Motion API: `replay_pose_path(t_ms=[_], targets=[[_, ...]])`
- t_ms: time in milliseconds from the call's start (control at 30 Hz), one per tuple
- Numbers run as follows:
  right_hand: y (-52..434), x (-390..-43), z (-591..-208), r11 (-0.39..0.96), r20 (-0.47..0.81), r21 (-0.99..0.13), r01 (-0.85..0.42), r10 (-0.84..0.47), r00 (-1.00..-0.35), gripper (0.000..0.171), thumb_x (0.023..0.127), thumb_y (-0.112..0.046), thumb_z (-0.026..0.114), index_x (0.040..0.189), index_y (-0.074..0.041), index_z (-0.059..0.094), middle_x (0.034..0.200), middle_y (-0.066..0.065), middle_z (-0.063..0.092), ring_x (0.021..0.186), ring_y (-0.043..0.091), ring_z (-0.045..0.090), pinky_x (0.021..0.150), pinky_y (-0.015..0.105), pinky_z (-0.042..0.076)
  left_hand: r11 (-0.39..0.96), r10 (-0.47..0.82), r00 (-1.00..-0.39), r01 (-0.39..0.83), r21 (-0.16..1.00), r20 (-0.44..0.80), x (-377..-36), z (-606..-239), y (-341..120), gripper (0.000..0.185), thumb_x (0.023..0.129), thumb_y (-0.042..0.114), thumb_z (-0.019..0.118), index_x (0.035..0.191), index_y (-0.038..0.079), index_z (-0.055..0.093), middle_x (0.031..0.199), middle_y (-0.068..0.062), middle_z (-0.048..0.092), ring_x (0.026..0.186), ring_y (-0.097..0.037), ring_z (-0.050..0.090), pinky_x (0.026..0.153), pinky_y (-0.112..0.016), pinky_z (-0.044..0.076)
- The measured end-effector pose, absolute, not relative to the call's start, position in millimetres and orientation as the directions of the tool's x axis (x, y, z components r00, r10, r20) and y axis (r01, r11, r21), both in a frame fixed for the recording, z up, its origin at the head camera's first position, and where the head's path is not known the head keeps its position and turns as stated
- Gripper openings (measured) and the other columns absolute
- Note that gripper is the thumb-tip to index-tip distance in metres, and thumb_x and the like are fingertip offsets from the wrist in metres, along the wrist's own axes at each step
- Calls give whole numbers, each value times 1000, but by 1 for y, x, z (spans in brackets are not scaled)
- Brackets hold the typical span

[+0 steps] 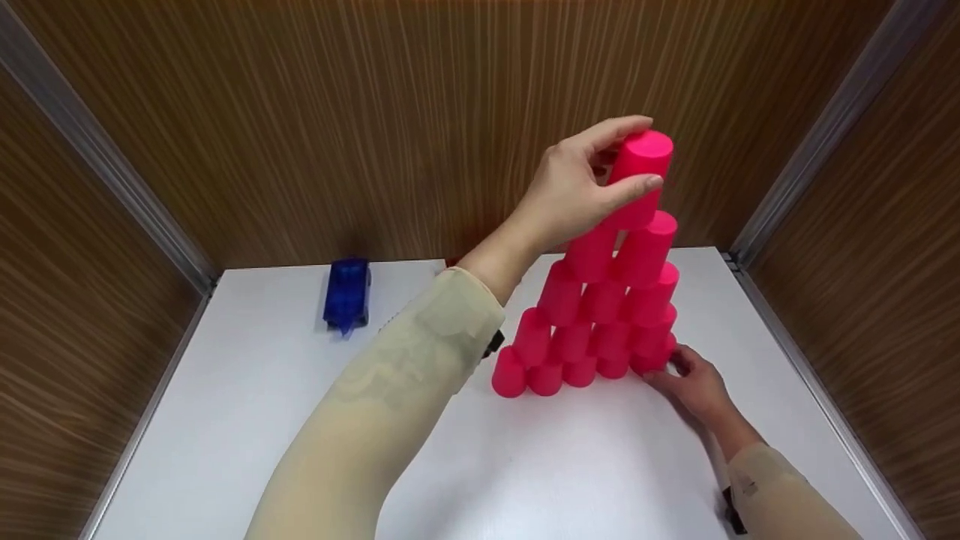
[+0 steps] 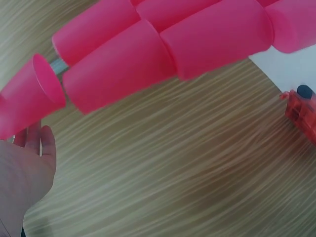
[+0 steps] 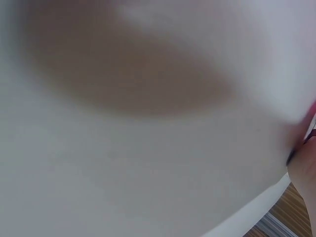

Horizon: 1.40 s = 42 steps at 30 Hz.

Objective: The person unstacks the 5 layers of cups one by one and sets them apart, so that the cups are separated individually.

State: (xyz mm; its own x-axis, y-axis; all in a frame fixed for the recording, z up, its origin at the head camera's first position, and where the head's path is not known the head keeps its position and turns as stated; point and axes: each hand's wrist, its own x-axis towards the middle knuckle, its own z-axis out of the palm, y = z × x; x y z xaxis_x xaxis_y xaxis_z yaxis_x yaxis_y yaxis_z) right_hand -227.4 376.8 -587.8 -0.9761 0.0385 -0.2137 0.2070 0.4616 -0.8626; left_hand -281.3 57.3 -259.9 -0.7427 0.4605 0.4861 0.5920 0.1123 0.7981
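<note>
A tall pyramid of upside-down pink cups [image 1: 576, 341] stands on the white table, several rows high. At its peak, my left hand [image 1: 577, 180] holds the top pink cup [image 1: 649, 150] between thumb and fingers. In the left wrist view this cup [image 2: 29, 101] is tilted, its open rim facing the cups beneath with a narrow gap showing; the left hand [image 2: 29, 173] is beside it. Down at the pyramid's right foot, my right hand [image 1: 697, 386] has thumb and fingers around the end pink cup [image 1: 649, 365] of the bottom row. The right wrist view is mostly blurred.
A blue translucent object [image 1: 347, 292] with a pointed end lies at the table's back left. A red translucent object [image 2: 302, 113] with a black knob is mostly hidden behind the left arm in the head view. Wood-grain walls [image 1: 337, 135] enclose the table [image 1: 225, 420].
</note>
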Motion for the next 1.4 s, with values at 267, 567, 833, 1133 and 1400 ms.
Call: replay_pose_path(t_ms=[267, 567, 833, 1133, 1400], targets=[[382, -230, -589, 498, -218, -843, 205, 34, -975, 96, 91, -51, 82, 165, -14, 34, 164, 18, 38, 151, 47, 32, 114, 57, 46, 114, 395, -732, 639, 761, 555, -285, -260, 8, 61, 98, 19, 78, 153, 6, 54, 136, -6, 64, 112, -17, 63, 95, -28, 56], [390, -234, -588, 492, -238, -841, 224, 34, -971, 100, 90, -54, 82, 167, -15, 31, 165, 18, 35, 152, 48, 29, 114, 59, 45, 194, 230, -811, 580, 791, 538, -289, -283, -74, 62, 98, 18, 79, 153, 8, 54, 140, -5, 64, 121, -17, 62, 101, -35, 56], [397, -235, -589, 504, -237, -834, 223, 37, -971, 101, 90, -54, 82, 166, -13, 31, 165, 21, 35, 151, 50, 30, 113, 61, 45, 313, 105, -887, 459, 832, 450, -286, -338, -150, 63, 97, 26, 80, 154, 15, 54, 141, -2, 65, 124, -17, 63, 103, -39, 56], [395, -236, -592, 517, -234, -828, 220, 38, -971, 102, 90, -58, 80, 167, -13, 30, 164, 21, 36, 150, 50, 32, 113, 61, 45, 362, -19, -962, 246, 899, 271, -270, -397, -217, 66, 98, 25, 80, 156, 12, 51, 148, -7, 60, 133, -23, 58, 110, -43, 51], [396, -240, -591, 541, -191, -822, 178, 33, -981, 97, 93, -54, 79, 166, -10, 32, 163, 23, 37, 150, 50, 33, 115, 61, 43, 357, -100, -981, 120, 927, 165, -264, -435, -254, 66, 99, 18, 78, 157, 8, 48, 152, -13, 56, 139, -29, 54, 116, -47, 45]])
